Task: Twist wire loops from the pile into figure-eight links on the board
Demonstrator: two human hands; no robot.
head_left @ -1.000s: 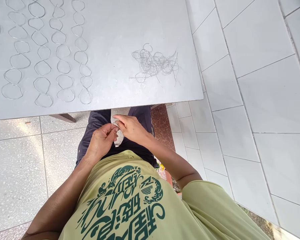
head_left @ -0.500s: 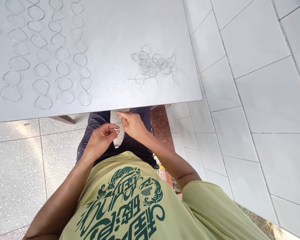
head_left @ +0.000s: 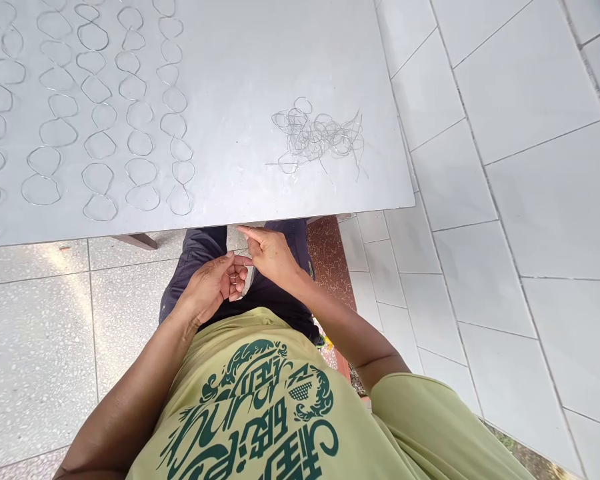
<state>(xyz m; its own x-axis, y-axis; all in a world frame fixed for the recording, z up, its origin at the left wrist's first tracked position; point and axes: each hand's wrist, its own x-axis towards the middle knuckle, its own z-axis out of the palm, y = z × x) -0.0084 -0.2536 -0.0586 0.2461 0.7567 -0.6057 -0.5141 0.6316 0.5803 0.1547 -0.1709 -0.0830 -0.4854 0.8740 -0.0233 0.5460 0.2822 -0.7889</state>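
Note:
Below the front edge of the table, over my lap, my two hands meet. My left hand (head_left: pixel 219 283) is closed, palm partly up, with curled fingers and its index finger reaching to the other hand. My right hand (head_left: pixel 273 255) has its index finger stretched out, while its thumb and other fingers are closed. A thin wire (head_left: pixel 241 251) shows faintly between them; most of it is hidden by the fingers. On the table, a tangled heap of thin wires (head_left: pixel 317 137) lies to the right.
Several columns of wire figure-eight loops (head_left: pixel 99 193) lie on the left of the grey-white table (head_left: pixel 230 133). A table leg (head_left: pixel 137 241) stands below its front edge. White tiles (head_left: pixel 460 167) run along the right side, and speckled floor (head_left: pixel 35 333) shows at lower left.
My left hand has turned palm-up and moved against my right hand, its fingers now curled below. My right hand keeps its pose. The whole view has shifted slightly.

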